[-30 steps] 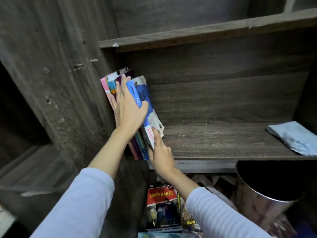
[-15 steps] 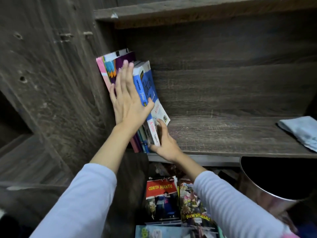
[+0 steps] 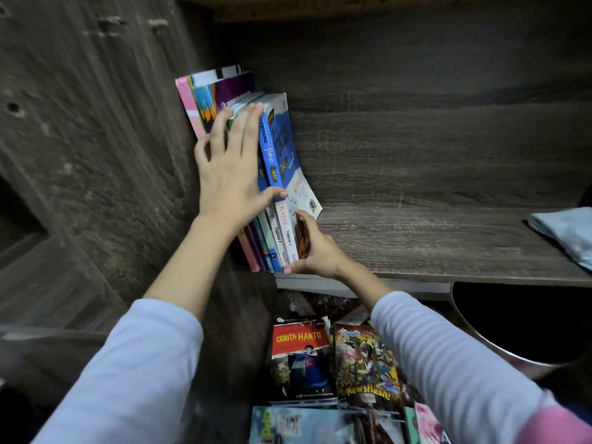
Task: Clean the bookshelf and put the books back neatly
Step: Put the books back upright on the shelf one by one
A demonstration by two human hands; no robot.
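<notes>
Books (image 3: pixel 221 94) upright, packed against left wall of shelf (image 3: pixel 432 245), bottoms at front edge. Left hand (image 3: pixel 230 177) flat on spines, fingers straight, thumb across blue Kimia book (image 3: pixel 272 155). Right hand (image 3: pixel 317 251) at that book's lower end, fingers curled round it. Blue cloth (image 3: pixel 567 232) at shelf's right end. Comics (image 3: pixel 301 357) stacked below shelf, metal bin (image 3: pixel 499 350) just right of them.

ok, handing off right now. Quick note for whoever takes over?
Left hand: flat, pressing the spines of the row of books towards the left wall of the shelf.
Right hand: grips the lower end of the outermost Kimia book.
Done: a few books stand at the shelf's left; blue cloth lies at its right end.
Left: loose books lie below, not yet shelved.
</notes>
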